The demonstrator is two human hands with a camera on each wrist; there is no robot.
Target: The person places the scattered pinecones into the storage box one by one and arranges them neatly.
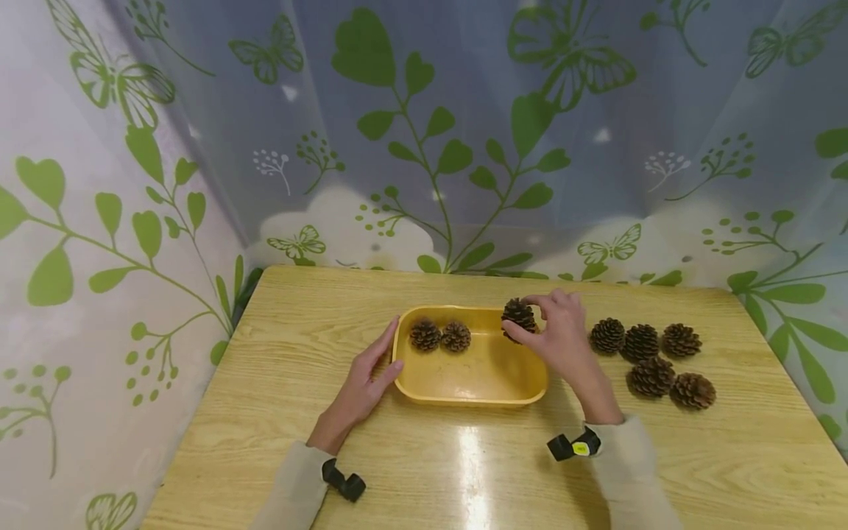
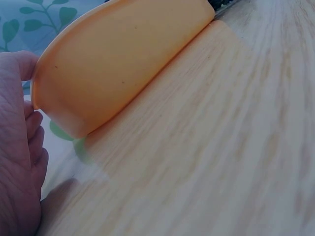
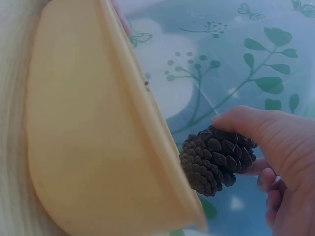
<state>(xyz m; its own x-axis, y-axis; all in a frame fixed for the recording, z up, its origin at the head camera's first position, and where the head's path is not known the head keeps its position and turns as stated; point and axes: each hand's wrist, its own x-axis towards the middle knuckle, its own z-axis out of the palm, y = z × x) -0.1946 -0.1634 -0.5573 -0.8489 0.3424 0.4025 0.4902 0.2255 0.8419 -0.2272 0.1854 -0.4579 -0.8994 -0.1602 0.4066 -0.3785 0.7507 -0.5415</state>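
Observation:
A yellow plastic basin stands on the wooden table with two pine cones side by side at its left end. My left hand holds the basin's left end, thumb at the rim and fingers along the outside; the left wrist view shows the thumb against the basin's edge. Over the basin's right end, my right hand pinches another pine cone between thumb and fingers. In the right wrist view that pine cone is beside the basin's rim, partly hidden by it.
Several pine cones lie grouped on the table right of the basin. A curtain printed with leaves and butterflies hangs behind the table and at its left side.

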